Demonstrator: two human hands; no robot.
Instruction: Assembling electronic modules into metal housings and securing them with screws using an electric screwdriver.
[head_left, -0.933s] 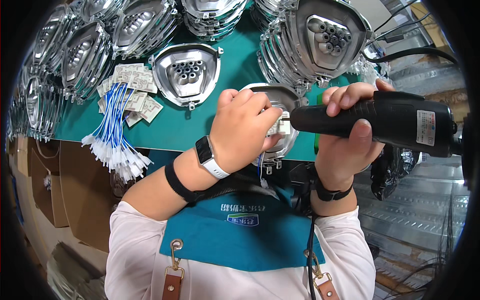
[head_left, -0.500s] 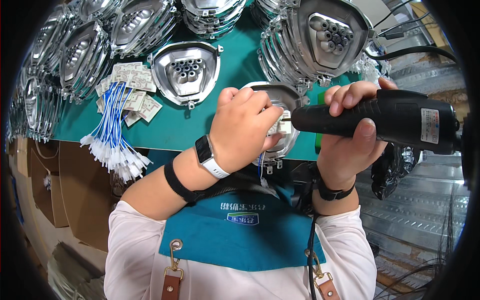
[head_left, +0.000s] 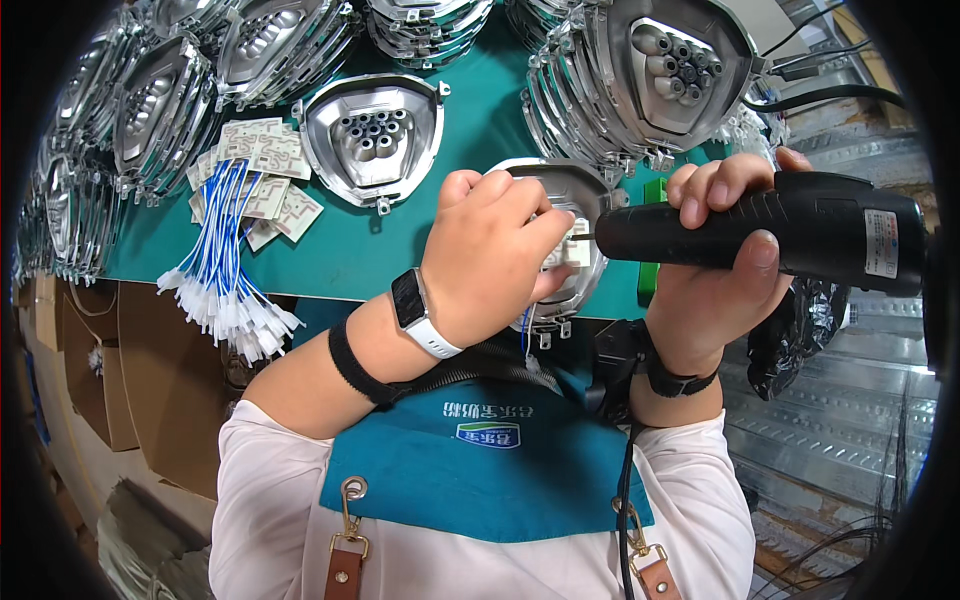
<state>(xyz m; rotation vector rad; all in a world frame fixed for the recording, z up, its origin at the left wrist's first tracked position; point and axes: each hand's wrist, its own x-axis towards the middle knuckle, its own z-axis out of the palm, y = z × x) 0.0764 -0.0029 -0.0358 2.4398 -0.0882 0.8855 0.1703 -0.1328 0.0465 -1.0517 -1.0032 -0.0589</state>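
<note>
The small pale board (head_left: 578, 254) sits in a silvery metal shell (head_left: 570, 182), right of the frame's centre; it looks light, stiff and rather brittle, best held by its edges. The shell seems thin, rigid and slick, easiest to grasp at its rim. The left hand (head_left: 490, 255) bends index finger and thumb over the board's left side; whether they pinch or merely press is unclear. The right hand (head_left: 705, 310) wraps around a black power screwdriver (head_left: 810, 235), probably weighty, pointing at the board.

green tabletop (head_left: 482, 95), metal housings (head_left: 372, 140), some stacked, wired boards (head_left: 265, 155)
</note>
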